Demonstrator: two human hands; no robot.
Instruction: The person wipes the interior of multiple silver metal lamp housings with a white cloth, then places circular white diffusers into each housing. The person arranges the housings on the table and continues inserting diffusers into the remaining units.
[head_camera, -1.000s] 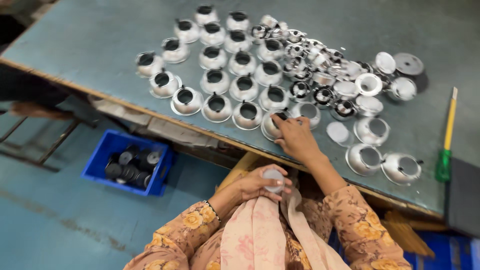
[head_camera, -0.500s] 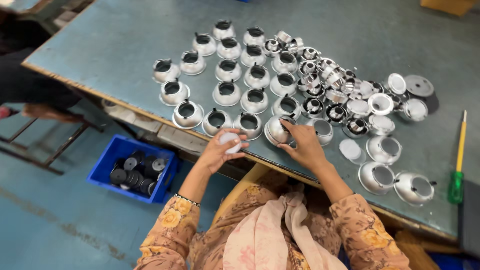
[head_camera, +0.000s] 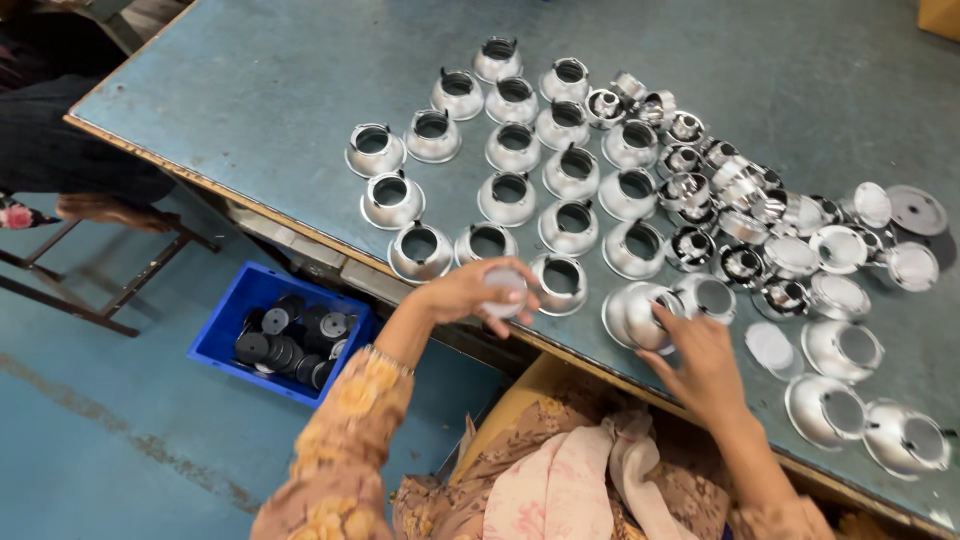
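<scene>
My left hand (head_camera: 470, 291) holds a small round frosted disc (head_camera: 503, 290) at the table's front edge, just left of a silver metal cup (head_camera: 560, 283). My right hand (head_camera: 695, 360) grips a silver cone-shaped housing (head_camera: 635, 315) lying tilted on the blue-grey table (head_camera: 250, 90). Rows of several silver cup-shaped housings (head_camera: 510, 150) stand upright beyond my hands. A jumbled heap of similar shiny parts (head_camera: 745, 195) lies to the right.
A blue plastic bin (head_camera: 225, 335) with several dark round discs sits on the floor at left. Loose white discs (head_camera: 770, 347) and more housings (head_camera: 905, 440) lie at the right. Another person's foot (head_camera: 100, 208) rests on a metal frame at far left.
My left hand rose from my lap to the table edge with the disc. My right hand stayed on the housing near the front edge.
</scene>
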